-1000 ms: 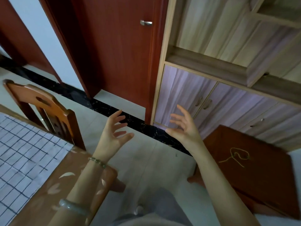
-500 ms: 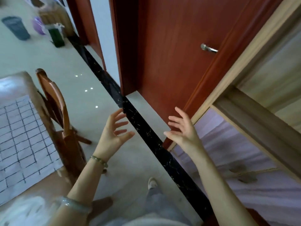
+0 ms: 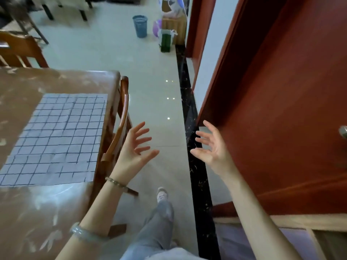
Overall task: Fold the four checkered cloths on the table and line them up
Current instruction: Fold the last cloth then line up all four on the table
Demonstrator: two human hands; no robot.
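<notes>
One checkered cloth (image 3: 56, 136) lies flat and unfolded on the bench (image 3: 47, 209), near its right edge; others, if any, are out of view. A chair (image 3: 120, 126) stands against that edge. Both hands, left (image 3: 134, 147) and right (image 3: 212, 147), hover empty over the floor (image 3: 154, 91), fingers spread, palms facing each other.

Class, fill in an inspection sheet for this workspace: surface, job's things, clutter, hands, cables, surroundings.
Surface: brown table, glossy top.
Job's things: one checkered cloth in view, spread flat, unfolded, on it.
Clutter: blue bin and green bag on the far floor.
Hands: left hand and right hand open, empty, over the floor beside the table.
Cables: nothing seen.
Surroundings: wooden chair at the table's edge; red-brown door at right.
</notes>
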